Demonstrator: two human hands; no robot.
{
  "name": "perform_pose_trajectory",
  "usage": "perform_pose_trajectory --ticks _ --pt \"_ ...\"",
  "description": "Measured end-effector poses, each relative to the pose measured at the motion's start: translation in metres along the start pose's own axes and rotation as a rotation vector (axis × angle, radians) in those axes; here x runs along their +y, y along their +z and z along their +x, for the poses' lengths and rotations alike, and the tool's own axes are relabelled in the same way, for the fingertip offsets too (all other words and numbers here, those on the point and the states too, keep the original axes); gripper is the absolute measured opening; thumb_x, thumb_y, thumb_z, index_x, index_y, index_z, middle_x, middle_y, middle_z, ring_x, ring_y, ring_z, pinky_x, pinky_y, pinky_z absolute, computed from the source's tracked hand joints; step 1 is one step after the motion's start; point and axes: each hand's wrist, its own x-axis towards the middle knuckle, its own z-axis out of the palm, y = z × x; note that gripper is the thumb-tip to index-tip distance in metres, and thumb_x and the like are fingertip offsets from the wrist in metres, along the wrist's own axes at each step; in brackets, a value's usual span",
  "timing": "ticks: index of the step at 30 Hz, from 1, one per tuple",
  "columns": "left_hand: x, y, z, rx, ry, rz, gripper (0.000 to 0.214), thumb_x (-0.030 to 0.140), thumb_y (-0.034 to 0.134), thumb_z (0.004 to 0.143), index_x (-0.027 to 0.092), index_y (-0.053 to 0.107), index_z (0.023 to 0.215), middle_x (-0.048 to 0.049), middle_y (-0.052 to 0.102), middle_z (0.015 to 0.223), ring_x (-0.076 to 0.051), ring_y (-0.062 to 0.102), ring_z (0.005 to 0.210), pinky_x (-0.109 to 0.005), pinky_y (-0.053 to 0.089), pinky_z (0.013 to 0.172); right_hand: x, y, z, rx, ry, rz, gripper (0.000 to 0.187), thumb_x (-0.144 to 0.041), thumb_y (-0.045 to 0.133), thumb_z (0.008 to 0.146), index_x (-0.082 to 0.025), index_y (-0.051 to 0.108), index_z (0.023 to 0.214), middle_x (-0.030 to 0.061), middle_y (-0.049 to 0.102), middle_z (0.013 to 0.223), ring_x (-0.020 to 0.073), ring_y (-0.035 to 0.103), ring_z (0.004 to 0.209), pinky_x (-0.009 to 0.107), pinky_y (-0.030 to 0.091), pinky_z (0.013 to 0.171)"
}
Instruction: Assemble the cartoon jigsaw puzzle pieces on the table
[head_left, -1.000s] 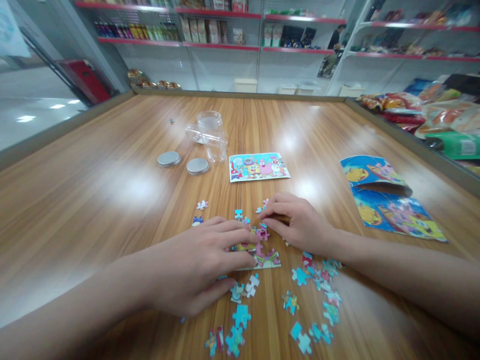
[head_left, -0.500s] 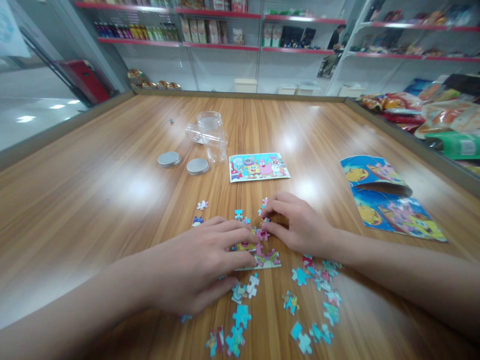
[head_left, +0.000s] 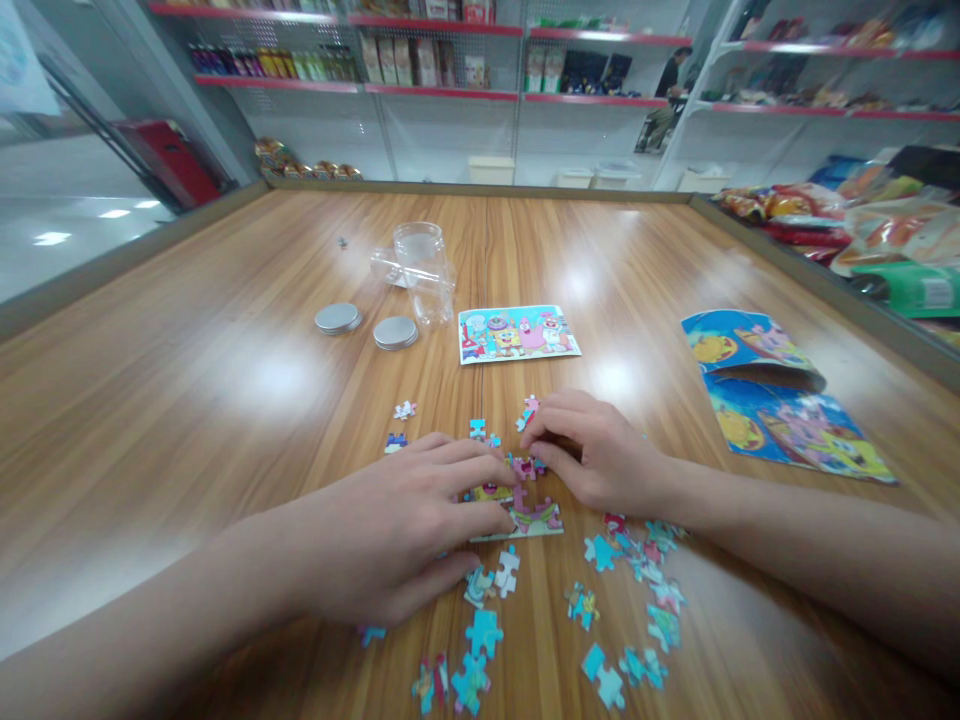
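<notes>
My left hand (head_left: 416, 525) lies palm down with fingers spread over a partly joined jigsaw puzzle (head_left: 536, 515), covering its left side. The visible part shows pink and yellow cartoon shapes. At the puzzle's upper right edge, my right hand (head_left: 592, 450) is curled, thumb and forefinger pinched on a puzzle piece that is mostly hidden by the fingers. Just beyond those fingertips lies a pink and blue piece (head_left: 528, 411). Loose blue pieces (head_left: 483, 632) lie below my left hand, and a heap of pieces (head_left: 652, 560) sits below my right wrist.
A cartoon picture card (head_left: 519, 335) lies beyond the puzzle. Clear plastic jars (head_left: 424, 270) and two silver lids (head_left: 395, 333) are at the back left. A curled blue printed sheet (head_left: 795, 420) lies right. Shelves (head_left: 450, 90) line the back; a person (head_left: 667, 95) is far off.
My right hand has shifted slightly to the right, its fingers curling more over the puzzle's upper right edge. My left hand stays nearly still on the puzzle.
</notes>
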Motion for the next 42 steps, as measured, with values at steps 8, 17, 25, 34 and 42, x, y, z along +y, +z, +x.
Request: perform_pose_trajectory --ticks 8,17,25,34,42 --pt "0.0008 0.0002 0.0003 0.015 -0.002 0.001 0.026 0.019 0.061 0.093 0.023 0.063 0.119 -0.0086 0.06 0.135 -0.03 0.057 0.125 -0.048 0.047 0.108 -0.0002 -0.0001 0.0002 -0.006 0.004 -0.031 0.012 -0.011 0.056 0.091 -0.018 0.066 0.09 0.0039 0.065 0.083 0.0171 0.057 0.079 0.032 0.043 0.076" --pt "-0.0007 0.0003 0.002 0.0 -0.006 0.011 0.025 0.019 0.058 0.096 0.023 0.063 0.12 -0.0094 0.06 0.135 -0.029 0.056 0.125 -0.048 0.047 0.107 -0.0008 -0.0008 -0.0003 -0.014 0.0 -0.041 0.012 -0.011 0.056 0.09 -0.017 0.066 0.09 0.0036 0.064 0.081 0.0164 0.056 0.077 0.032 0.042 0.076" --pt "-0.0009 0.0023 0.0017 0.035 0.001 0.01 0.023 0.02 0.057 0.097 0.024 0.063 0.12 -0.0096 0.061 0.132 -0.028 0.057 0.123 -0.046 0.047 0.106 -0.0007 -0.0007 0.0007 -0.02 -0.004 -0.05 0.012 -0.012 0.056 0.09 -0.018 0.066 0.09 0.0031 0.064 0.079 0.0162 0.056 0.076 0.032 0.041 0.074" --pt "-0.0008 0.0023 0.0019 0.002 -0.013 0.032 0.022 0.022 0.054 0.099 0.023 0.062 0.12 -0.0103 0.059 0.134 -0.029 0.056 0.123 -0.048 0.047 0.105 -0.0003 -0.0009 -0.0002 -0.034 -0.025 -0.034 0.012 -0.013 0.055 0.091 -0.017 0.067 0.089 0.0034 0.063 0.08 0.0162 0.056 0.076 0.032 0.04 0.073" --pt "-0.0007 0.0026 0.0023 0.012 -0.007 0.033 0.021 0.022 0.055 0.099 0.022 0.063 0.118 -0.0107 0.059 0.134 -0.029 0.056 0.123 -0.048 0.047 0.104 0.0005 -0.0002 0.0006 -0.035 -0.042 -0.034 0.012 -0.013 0.056 0.091 -0.017 0.067 0.089 0.0026 0.063 0.079 0.0155 0.054 0.076 0.031 0.04 0.073"
